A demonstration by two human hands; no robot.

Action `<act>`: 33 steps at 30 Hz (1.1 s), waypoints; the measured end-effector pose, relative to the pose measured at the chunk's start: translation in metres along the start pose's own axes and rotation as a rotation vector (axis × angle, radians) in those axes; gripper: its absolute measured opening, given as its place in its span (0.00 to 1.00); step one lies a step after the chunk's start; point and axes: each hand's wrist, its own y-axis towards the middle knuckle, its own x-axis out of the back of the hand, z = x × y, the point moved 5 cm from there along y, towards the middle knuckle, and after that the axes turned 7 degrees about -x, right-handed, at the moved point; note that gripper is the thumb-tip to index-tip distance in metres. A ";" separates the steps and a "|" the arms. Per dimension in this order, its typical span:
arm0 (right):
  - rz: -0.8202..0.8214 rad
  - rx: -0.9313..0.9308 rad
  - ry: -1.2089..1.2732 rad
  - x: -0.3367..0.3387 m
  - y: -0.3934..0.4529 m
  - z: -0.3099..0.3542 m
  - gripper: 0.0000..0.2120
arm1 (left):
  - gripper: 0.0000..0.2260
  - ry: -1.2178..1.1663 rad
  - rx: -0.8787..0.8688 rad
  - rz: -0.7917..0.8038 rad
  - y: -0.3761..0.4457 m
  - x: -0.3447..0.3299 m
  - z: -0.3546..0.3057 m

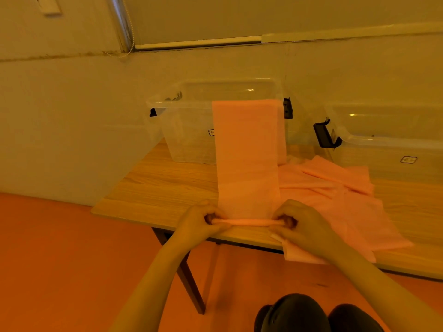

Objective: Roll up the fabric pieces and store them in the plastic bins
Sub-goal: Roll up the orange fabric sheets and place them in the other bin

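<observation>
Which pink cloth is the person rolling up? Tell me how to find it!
Look at the wooden table by the wall, with two clear plastic bins at its back. At the near edge the left hand and right hand pinch the ends of a thin roll. That long pink strip runs straight up against the left bin, while the other pink pieces lie loose to its right.

on the tabletop (167, 183) before you, two bins stand at the rear: the left bin (189, 130) behind the fabric strip (247, 159), the right bin (388, 152) well apart. the strip's far end drapes over the left bin's rim. a fabric pile (335, 197) lies right of the strip, before the right bin.
</observation>
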 end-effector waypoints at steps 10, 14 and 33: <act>-0.023 -0.014 -0.025 0.001 -0.001 0.001 0.02 | 0.05 0.036 -0.004 0.008 0.000 -0.001 0.001; -0.029 0.013 -0.040 0.000 0.001 0.001 0.02 | 0.08 0.015 -0.039 -0.012 0.000 0.000 0.000; -0.026 0.020 -0.010 0.001 0.001 0.001 0.02 | 0.08 -0.002 -0.027 -0.035 0.000 0.000 -0.002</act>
